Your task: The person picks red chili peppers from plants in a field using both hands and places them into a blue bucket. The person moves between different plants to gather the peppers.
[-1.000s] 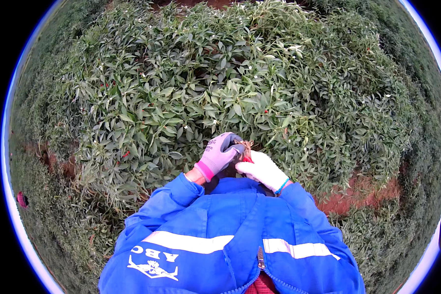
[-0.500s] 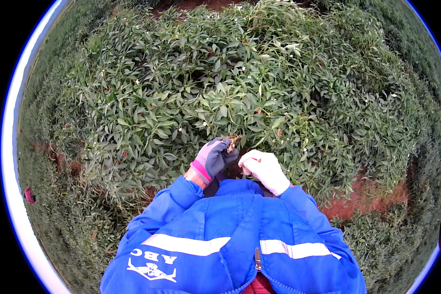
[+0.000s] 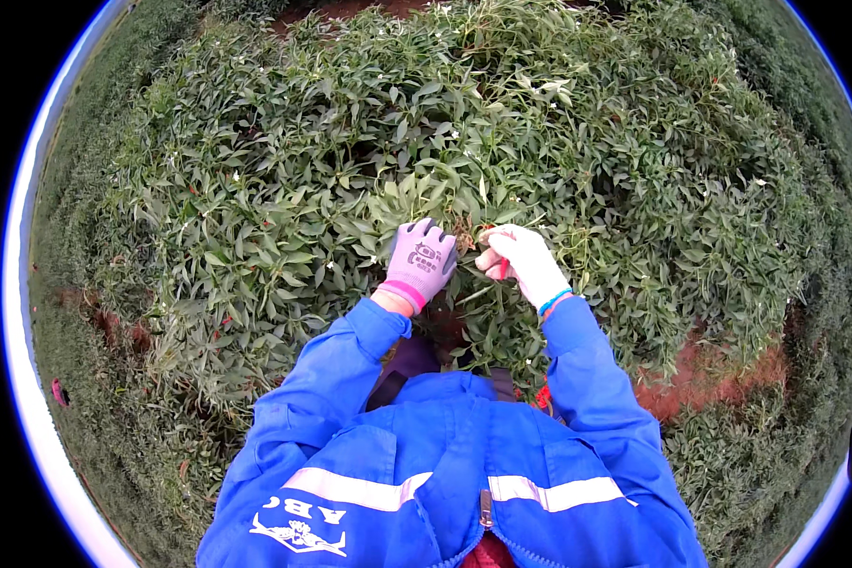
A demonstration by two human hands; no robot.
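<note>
Green bush (image 3: 445, 142) around both gloved hands

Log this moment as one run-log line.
left hand: purple glove, fingers in leafy bush | right hand: white glove, pinching brown stem tip | hands close, apart

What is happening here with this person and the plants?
A person in a blue jacket leans over a dense green bush. The left hand, in a purple glove, parts the leaves. The right hand, in a white glove, pinches something small among the stems; it is too small to identify. Red soil shows at the right.
</note>
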